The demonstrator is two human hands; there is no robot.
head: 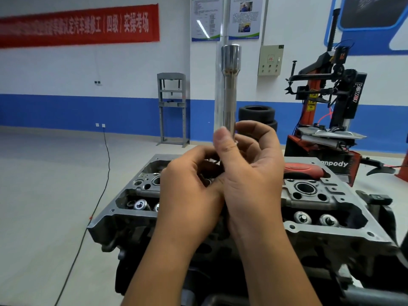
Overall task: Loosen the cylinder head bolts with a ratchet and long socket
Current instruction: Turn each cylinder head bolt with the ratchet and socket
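The person holds a long socket upright in front of the camera, its wider open end at the top and its lower end buried between the two hands. The right hand grips the lower shaft, thumb pressed along the near side and fingers curled round the far side. The left hand is curled just left of it and touching it, closed round something dark and metallic at the base of the socket. This is probably the head of the ratchet, though too little shows to be sure. A red and black handle pokes out to the right from behind the right hand and lies above the far edge of the cylinder head; it looks like the ratchet's grip.

The cylinder head sits below the hands on the engine, with valve springs showing in the open wells on the left and right. Farther off stand a tyre changer on the right and a grey press frame by the far wall.

Judging by this, the task is at its very start: the tool is being put together or checked, and the socket is nowhere near a bolt. Seating it on each head bolt and cracking them loose is all left to do.
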